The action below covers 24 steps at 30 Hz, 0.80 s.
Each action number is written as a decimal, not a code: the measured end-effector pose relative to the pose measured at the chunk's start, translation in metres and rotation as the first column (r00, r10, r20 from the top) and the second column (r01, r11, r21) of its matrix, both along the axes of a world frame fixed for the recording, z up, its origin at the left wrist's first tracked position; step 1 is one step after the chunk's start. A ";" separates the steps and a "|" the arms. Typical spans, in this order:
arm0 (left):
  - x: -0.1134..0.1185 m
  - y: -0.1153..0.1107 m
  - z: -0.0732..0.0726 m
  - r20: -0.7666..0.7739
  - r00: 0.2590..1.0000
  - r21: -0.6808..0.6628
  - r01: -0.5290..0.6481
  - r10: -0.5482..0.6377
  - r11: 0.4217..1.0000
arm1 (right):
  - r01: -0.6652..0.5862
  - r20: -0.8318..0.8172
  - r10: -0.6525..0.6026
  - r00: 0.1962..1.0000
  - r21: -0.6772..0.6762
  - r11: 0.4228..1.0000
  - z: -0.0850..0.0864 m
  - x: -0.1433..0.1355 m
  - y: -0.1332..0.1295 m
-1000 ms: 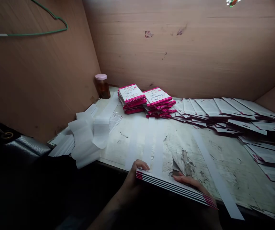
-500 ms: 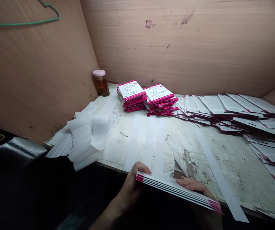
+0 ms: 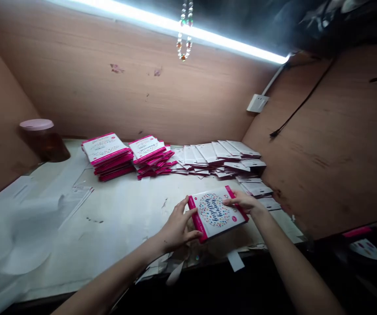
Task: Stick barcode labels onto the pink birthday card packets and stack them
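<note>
Presently | hands (image 3: 178, 226) curled, gripping birthday pack (image 3: 213, 213) by both ends | near table (image 3: 122, 218) front edge | room leftward

The left hand (image 3: 176, 224) and right hand (image 3: 245, 202) grip opposite ends of a pink-banded pack (image 3: 215, 216) lettered "happy birthday". Behind it I see two pink-edged stacks (image 3: 106, 148) on the table (image 3: 129, 214), overlapping white packets (image 3: 206, 153) rightward, a lidded jar (image 3: 45, 142) leftward, and a lit tube (image 3: 234, 44) above.
</note>
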<state>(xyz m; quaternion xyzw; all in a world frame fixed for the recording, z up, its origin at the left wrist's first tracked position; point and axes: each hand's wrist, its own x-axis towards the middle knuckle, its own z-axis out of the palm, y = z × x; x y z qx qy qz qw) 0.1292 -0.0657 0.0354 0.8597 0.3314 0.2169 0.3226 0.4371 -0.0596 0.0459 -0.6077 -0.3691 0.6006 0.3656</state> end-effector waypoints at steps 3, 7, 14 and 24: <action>0.026 0.014 -0.010 -0.143 0.985 0.166 -0.071 0.096 0.984 | 0.018 0.027 -0.018 0.999 0.001 1.000 -0.018 0.010 0.016; 0.057 0.025 -0.020 -0.264 0.964 0.174 0.062 -0.014 0.983 | 0.023 0.076 -0.024 0.997 0.014 1.000 -0.033 0.010 0.026; 0.081 0.034 -0.036 -0.387 0.917 0.166 0.178 -0.102 0.970 | 0.082 0.380 -0.109 0.919 0.087 0.993 -0.056 0.016 0.029; 0.085 0.030 -0.038 -0.453 0.888 0.180 0.182 -0.083 0.967 | -0.421 0.799 0.009 0.601 0.307 0.854 -0.058 -0.024 0.111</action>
